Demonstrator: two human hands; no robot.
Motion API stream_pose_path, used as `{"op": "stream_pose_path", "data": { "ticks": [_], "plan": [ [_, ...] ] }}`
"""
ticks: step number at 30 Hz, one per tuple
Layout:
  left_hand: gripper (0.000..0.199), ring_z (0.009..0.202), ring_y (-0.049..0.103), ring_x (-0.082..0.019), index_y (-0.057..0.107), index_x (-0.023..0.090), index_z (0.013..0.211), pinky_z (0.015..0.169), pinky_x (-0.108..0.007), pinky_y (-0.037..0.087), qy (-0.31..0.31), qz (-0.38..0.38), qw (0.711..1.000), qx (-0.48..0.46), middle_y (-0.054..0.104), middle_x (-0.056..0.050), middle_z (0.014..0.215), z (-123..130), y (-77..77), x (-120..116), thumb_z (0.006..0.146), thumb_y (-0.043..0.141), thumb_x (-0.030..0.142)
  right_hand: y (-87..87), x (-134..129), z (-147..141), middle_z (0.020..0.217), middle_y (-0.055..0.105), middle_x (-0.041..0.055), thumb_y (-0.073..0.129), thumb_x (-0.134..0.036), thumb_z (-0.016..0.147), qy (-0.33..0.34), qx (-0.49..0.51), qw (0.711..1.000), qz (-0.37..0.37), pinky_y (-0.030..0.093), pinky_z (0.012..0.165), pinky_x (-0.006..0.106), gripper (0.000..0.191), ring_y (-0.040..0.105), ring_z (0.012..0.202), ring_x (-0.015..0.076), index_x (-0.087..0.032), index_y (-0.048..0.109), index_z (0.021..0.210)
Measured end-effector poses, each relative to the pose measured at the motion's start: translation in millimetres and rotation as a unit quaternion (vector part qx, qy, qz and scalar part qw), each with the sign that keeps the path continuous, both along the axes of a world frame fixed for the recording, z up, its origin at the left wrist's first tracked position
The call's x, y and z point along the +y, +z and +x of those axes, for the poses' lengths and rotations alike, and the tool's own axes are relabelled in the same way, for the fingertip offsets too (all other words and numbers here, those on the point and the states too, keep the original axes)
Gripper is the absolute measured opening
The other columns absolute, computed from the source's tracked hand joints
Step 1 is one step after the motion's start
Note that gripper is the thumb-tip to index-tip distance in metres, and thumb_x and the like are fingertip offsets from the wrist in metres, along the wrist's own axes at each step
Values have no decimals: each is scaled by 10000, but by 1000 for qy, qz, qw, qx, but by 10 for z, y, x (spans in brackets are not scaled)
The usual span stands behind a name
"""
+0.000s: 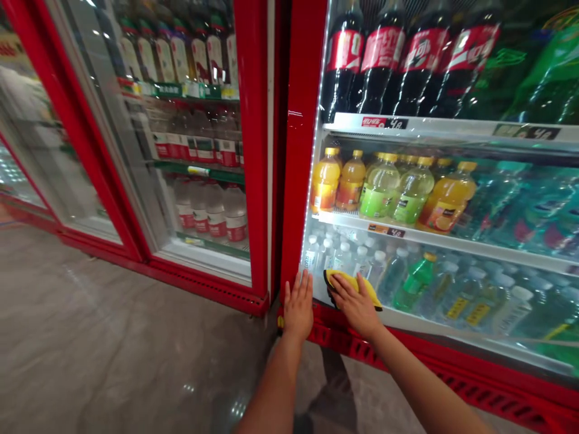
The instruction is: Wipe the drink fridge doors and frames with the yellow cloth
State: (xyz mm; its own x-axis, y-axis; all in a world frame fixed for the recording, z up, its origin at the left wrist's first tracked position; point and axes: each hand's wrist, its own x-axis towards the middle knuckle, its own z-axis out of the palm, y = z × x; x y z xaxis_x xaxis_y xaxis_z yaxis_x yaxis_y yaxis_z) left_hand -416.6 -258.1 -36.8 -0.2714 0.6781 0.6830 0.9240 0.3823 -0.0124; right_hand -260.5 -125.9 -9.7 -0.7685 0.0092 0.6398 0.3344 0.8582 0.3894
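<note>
My left hand [298, 306] lies flat with its fingers stretched upward against the lower left corner of a red-framed drinks fridge [302, 150]. My right hand [357, 306] holds a yellow cloth [371, 294] with a dark edging flat against the lower part of the glass door. Part of the cloth is hidden under the fingers. Behind the glass near my right hand stand small clear water bottles [344, 256] and a green bottle [414, 282] with a yellow cap.
Higher shelves hold yellow-capped juice bottles [447, 199] and large cola bottles [382, 60]. A second red-framed fridge [253, 181] with several bottles stands to the left, a narrow gap between them. Below the door runs a red slotted grille [474, 392]. The floor [113, 337] is grey and shiny.
</note>
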Motion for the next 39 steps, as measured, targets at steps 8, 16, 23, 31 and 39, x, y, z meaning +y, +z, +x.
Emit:
{"op": "stream_pose_path", "data": {
  "ticks": [8,16,23,31,39],
  "plan": [
    [879,1590,224,-247,32,161,1658,1282,-505,286,56,39,997,-21,240,-110,1707,-213,-65,-187,867,383,10,-8,-231,-668,1594,499,20,488,-205,1029,40,-18,999,19,19,1322,527,340,317,1558,182,-262,700,1288],
    [858,1589,229,-262,9,154,1651,1276,-522,294,89,51,994,-25,231,-117,1708,-441,-73,-429,889,378,16,357,-273,-929,1629,442,21,454,-215,1046,36,14,999,17,-53,1315,528,398,259,1580,182,-272,620,1404],
    [840,1596,206,-243,79,124,1656,1294,-494,256,80,8,997,-21,240,-116,1708,-551,-56,-659,890,415,43,189,-340,-1055,1615,468,7,477,-191,1028,94,-56,994,18,47,1333,484,353,268,1575,159,-252,698,1297],
    [793,1596,205,-232,218,109,1638,1292,-497,261,84,-31,996,-8,237,-106,1708,-541,-51,-759,874,411,26,119,-380,-1268,1631,438,56,467,-198,1023,94,7,995,35,-104,1307,522,373,161,1606,197,-196,678,1331],
    [775,1588,233,-233,237,116,1635,1282,-498,291,72,-37,997,-6,263,-103,1697,-530,-36,-775,882,392,20,-184,-342,-1300,1604,486,30,471,-185,1004,126,-68,990,12,-5,1333,506,380,174,1604,196,-218,714,1294]
  ]
}}
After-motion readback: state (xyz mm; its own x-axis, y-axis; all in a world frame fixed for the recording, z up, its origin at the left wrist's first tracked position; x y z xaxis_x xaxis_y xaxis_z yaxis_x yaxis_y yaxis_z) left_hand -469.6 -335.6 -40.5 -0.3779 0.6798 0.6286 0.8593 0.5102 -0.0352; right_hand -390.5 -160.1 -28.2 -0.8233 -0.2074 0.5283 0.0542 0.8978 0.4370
